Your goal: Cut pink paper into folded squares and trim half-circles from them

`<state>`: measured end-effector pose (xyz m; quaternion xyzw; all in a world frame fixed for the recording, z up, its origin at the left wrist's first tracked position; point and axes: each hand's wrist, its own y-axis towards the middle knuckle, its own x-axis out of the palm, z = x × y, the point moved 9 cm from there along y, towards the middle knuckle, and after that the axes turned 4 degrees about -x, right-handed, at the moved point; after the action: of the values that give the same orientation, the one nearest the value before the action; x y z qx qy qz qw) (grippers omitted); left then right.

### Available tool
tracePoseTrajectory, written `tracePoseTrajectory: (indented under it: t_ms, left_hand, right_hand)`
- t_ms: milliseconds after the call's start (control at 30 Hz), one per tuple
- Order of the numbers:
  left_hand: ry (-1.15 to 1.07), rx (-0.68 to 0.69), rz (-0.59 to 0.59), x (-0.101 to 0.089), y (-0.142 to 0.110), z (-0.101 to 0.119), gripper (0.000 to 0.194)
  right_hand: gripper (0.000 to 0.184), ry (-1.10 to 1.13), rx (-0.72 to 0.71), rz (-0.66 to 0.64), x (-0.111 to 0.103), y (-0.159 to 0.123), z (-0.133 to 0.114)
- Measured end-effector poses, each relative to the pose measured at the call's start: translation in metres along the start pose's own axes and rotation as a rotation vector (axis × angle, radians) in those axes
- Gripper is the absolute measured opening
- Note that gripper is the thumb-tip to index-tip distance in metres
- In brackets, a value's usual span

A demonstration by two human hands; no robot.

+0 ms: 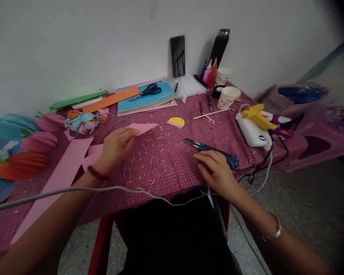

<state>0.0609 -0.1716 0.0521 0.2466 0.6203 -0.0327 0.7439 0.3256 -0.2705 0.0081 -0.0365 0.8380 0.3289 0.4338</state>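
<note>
From my end I see the L hand (117,147) pinching a pink paper piece (145,128) b/w thumb & fingers, L of centre at the tablecloth (166,172), its narrow end pointing R. The R hand (216,168) is loosely bent, small gap b/w thumb & index, nothing seen in its grip; it's just beside a blue-handled tool (206,147) lying at an angle (can't tell from here if the two touch). Farther back, b/w the hands, I've a yellow half-round (176,122) w/ a pink straight edge, flat on the cloth, & thin paper bits (140,177) strewn nearby. Long pink strips (57,172) lie nr the L forearm, w/ a heap of crumpled scraps (84,121) behind. At the back: scissors (151,89) on a stack of coloured paper (160,100), an orange strip (111,100) overlapping its L side, & a phone (178,57) upright by the wall. To the R I get a thin stick (213,113), two paper cups (228,97) & a yellow glue gun (258,116) over a white box (250,131). A pale cable (117,188) crosses low in my view.
</note>
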Motion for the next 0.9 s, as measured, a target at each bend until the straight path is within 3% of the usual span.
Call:
tracePoseTrajectory:
  t_ms: [67,133,233,300,400,500,633,700,800,900]
  left_hand:
    - [-0.278,-0.003,0.027,-0.016,-0.023,0.026,0.03]
    - [-0.63,-0.164,-0.05,-0.014,-0.046,0.04,0.024]
    - [-0.889,-0.497,-0.236,0.015,-0.077,0.045,0.019]
    - [-0.989,-0.63,-0.32,0.036,-0.089,0.043,0.021]
    - [-1.048,-0.666,-0.372,0.053,-0.093,0.041,0.023]
    - [-0.824,-0.448,-0.307,0.039,-0.093,0.048,0.016]
    - [-0.357,0.218,-0.039,-0.004,-0.122,0.097,0.02]
    - [-0.194,0.415,0.061,-0.01,-0.146,0.112,0.025]
    - [-0.129,0.457,0.121,-0.005,-0.164,0.111,0.028]
    - [-0.275,0.364,0.098,0.0,-0.161,0.103,0.026]
  right_hand:
    - [0.032,0.062,0.033,0.01,-0.006,-0.001,-0.004]
    - [0.038,0.18,0.063,0.0,-0.008,-0.001,-0.01]
    - [0.059,0.42,0.105,-0.067,0.001,0.003,-0.02]
    - [0.067,0.522,0.132,-0.118,0.012,0.008,-0.025]
    - [0.042,0.556,0.138,-0.151,0.026,0.019,-0.029]
    - [0.015,0.535,0.063,-0.172,0.032,0.025,-0.035]
    - [0.022,0.324,-0.124,-0.288,0.036,0.013,-0.051]
    - [0.026,0.232,-0.161,-0.334,0.038,0.003,-0.054]
    - [0.026,0.195,-0.154,-0.337,0.037,-0.005,-0.054]
    - [0.023,0.241,-0.136,-0.333,0.036,-0.006,-0.054]
